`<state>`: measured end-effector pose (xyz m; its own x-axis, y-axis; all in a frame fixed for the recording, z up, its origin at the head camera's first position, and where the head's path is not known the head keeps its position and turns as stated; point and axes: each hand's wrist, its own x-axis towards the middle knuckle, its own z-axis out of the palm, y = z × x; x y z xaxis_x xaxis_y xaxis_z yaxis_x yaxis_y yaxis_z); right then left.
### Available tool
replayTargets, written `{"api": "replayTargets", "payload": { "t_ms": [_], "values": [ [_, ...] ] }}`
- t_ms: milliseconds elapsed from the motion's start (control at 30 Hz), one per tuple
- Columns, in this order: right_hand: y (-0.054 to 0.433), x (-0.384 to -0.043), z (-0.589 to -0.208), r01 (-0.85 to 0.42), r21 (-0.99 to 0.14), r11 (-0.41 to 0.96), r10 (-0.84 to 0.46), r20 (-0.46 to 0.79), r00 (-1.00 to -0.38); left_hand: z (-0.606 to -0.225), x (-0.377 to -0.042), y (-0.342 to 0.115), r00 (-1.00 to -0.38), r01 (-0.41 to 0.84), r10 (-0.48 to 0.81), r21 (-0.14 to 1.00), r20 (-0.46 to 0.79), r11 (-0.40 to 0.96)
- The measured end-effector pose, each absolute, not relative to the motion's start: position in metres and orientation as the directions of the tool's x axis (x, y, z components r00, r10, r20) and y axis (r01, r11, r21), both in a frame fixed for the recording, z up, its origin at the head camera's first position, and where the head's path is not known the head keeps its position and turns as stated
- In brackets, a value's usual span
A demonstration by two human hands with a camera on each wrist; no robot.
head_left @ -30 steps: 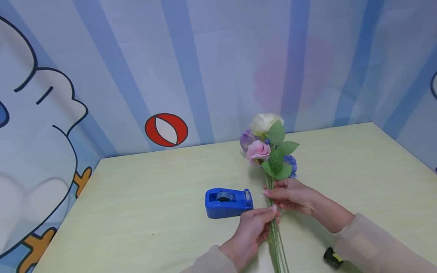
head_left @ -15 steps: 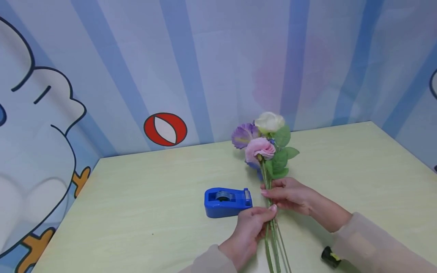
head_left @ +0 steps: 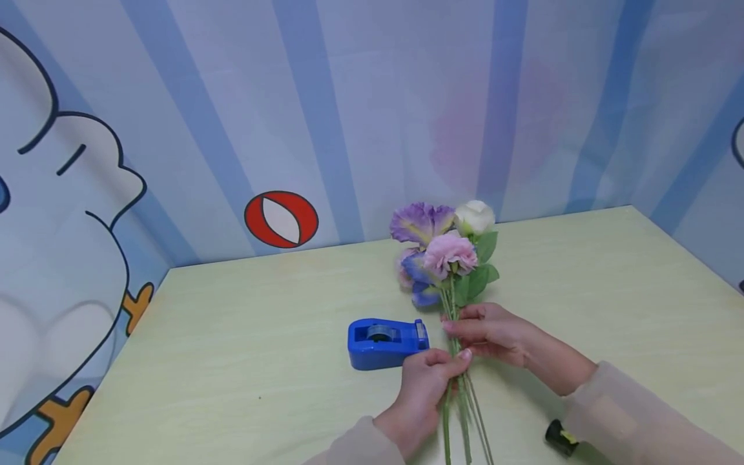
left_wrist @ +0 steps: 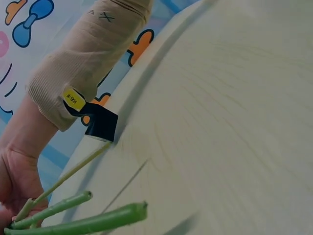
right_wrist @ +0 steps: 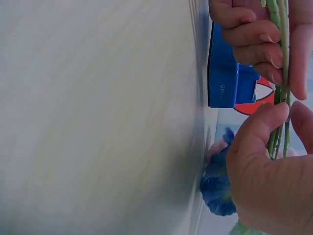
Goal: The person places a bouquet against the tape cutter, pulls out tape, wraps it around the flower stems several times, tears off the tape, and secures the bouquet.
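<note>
A bouquet of artificial flowers stands tilted over the table, with purple, white, pink and blue blooms and green leaves. My left hand grips its green stems low down, thumb across the front. Just above, my right hand pinches the same stems below the leaves. In the right wrist view the stems run between the left hand's curled fingers and the right thumb and fingers. Cut stem ends jut out in the left wrist view. A blue tape dispenser with a tape roll sits just left of the hands.
The pale wooden table meets a blue striped backdrop printed with cartoon figures and a red and white ball. A black wrist camera with a yellow label hangs by the right sleeve.
The bouquet has turned in my hands: the white bloom has moved right, while the purple and blue ones have come round to the left. Both hands stay on the stems; the dispenser has not moved.
</note>
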<state>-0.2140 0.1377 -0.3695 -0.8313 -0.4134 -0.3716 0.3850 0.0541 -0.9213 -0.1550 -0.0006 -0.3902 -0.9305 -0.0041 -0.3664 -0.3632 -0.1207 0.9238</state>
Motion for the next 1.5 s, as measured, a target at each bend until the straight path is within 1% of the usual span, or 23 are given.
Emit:
{"api": "replayTargets", "payload": {
  "t_ms": [133,400,533,733,867,1000,1167,1333,1500],
  "values": [
    [0.137,-0.214,-0.368,0.401,-0.915,0.046,-0.404,-0.384,-0.830,-0.390,-0.155,0.001,-0.948,-0.309,-0.050,0.948,-0.314,-0.081],
    [0.139,-0.214,-0.371,0.384,-0.922,0.057,-0.426,-0.370,-0.825,-0.388,-0.153,0.003,-0.952,-0.292,-0.088,0.955,-0.295,-0.047],
    [0.138,-0.212,-0.372,0.365,-0.931,0.025,-0.433,-0.339,-0.835,-0.389,-0.153,0.002,-0.952,-0.291,-0.075,0.954,-0.296,-0.070],
    [0.136,-0.212,-0.374,0.316,-0.949,0.009,-0.428,-0.290,-0.856,-0.392,-0.151,0.000,-0.953,-0.302,-0.016,0.951,-0.304,-0.070],
    [0.134,-0.213,-0.375,0.314,-0.949,0.019,-0.414,-0.294,-0.861,-0.391,-0.151,-0.001,-0.948,-0.317,0.076,0.943,-0.310,-0.100],
    [0.134,-0.213,-0.375,0.306,-0.951,0.047,-0.411,-0.297,-0.862,-0.390,-0.151,0.000,-0.914,-0.389,0.193,0.907,-0.358,-0.159],
    [0.135,-0.213,-0.377,0.283,-0.958,0.051,-0.456,-0.274,-0.847,-0.390,-0.151,-0.003,-0.875,-0.460,0.288,0.853,-0.388,-0.247],
    [0.136,-0.213,-0.377,0.292,-0.956,0.030,-0.488,-0.269,-0.831,-0.391,-0.151,-0.005,-0.853,-0.509,0.317,0.791,-0.414,-0.339],
    [0.135,-0.213,-0.379,0.293,-0.956,0.000,-0.510,-0.252,-0.823,-0.392,-0.151,-0.008,-0.842,-0.530,0.319,0.775,-0.434,-0.345]
  ]
}}
